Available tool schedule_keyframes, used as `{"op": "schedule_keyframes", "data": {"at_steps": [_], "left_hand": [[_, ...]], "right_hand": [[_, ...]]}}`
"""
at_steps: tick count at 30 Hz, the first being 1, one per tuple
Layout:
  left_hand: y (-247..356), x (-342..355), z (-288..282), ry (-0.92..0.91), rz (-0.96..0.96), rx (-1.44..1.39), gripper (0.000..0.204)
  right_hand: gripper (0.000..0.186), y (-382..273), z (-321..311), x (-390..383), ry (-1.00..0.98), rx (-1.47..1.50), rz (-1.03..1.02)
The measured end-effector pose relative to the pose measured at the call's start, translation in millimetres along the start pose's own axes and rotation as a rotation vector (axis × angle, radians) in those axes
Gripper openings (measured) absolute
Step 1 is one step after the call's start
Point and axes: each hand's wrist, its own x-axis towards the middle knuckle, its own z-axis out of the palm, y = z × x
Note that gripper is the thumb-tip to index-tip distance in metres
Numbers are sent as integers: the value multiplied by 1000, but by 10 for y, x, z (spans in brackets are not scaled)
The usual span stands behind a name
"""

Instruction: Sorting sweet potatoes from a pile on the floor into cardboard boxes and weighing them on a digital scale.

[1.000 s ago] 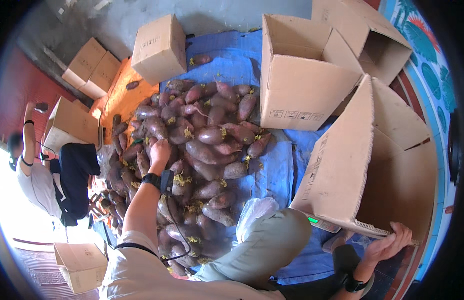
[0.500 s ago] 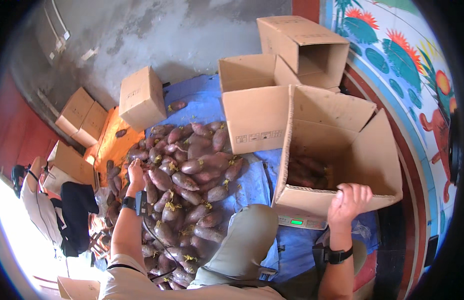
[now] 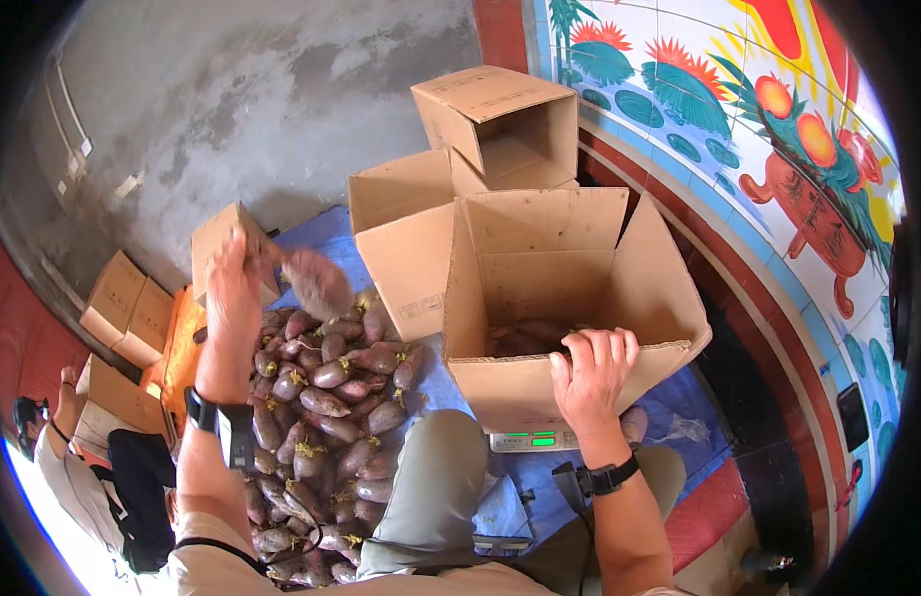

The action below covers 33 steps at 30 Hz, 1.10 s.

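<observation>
With the left hand [image 3: 234, 298] up in the air, above the far left part of a heap of purple tubers [image 3: 331, 407]. Just to the right of this hand, also in the air, together with one long and dusty tuber [image 3: 319, 283], blurred by motion. Because of the blur, impossible to tell about the left fingers, whether grasping this tuber or having released it.

On the right side, grasping the near rim of a large open box [image 3: 510, 392] of brown cardboard with the right hand [image 3: 594, 377], having the fingers bent over the edge and toward the inside. In this box, containing at the bottom, in shadow, several more tubers [image 3: 525, 336]. Under the box, supported by a scale [image 3: 510, 443] with lit green display.

To the left of the box, spreading in many layers over a blue sheet [image 3: 331, 236], some with yellowish sprouts. Between heap and box, on the near side, with a bent knee [image 3: 430, 477] in grey-green trousers. Behind the large box, farther away, followed by a second open box [image 3: 401, 253] and a third box [image 3: 495, 89], lying with opening toward the near right. At the left edge, in company of another person [image 3: 83, 507] in light shirt.
</observation>
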Motion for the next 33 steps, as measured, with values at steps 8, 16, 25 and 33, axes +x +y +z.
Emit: {"op": "schedule_keyframes", "data": {"at_steps": [8,16,25,33], "left_hand": [[1233,596,1325,-404,-120,-960,21],[1137,-127,2564,-542,-269,-597,22],[302,-1084,3035,-907,-431,-90,25],[493,-1034,2712,-689,-87,160,18]], "right_hand": [[20,89,-83,-41,-20,66,18],[16,182,-134,-72,-17,25,18],[15,116,-68,0,-37,42,-43],[16,120,-106,-32,-101,-76,-54]]}}
